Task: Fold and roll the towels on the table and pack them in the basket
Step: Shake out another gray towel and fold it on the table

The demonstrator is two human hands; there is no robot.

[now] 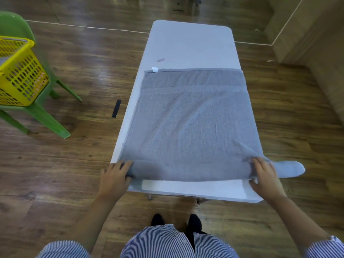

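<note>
A grey towel [189, 120] lies spread flat along the white table [189, 45], with a small white tag at its far left corner. Its near edge is rolled up into a low tube across the table's width. My left hand [114, 176] grips the left end of that roll, fingers curled over the top. My right hand [265, 178] grips the right end the same way, and a bit of towel sticks out past it off the table's right side. The yellow basket [20, 71] stands on a green chair at the far left.
The green plastic chair [42, 116] stands on the wooden floor left of the table. A black strip [116, 108] lies on the floor beside the table's left edge. A beige wall corner [316, 34] rises at the right. My feet are below the table's near edge.
</note>
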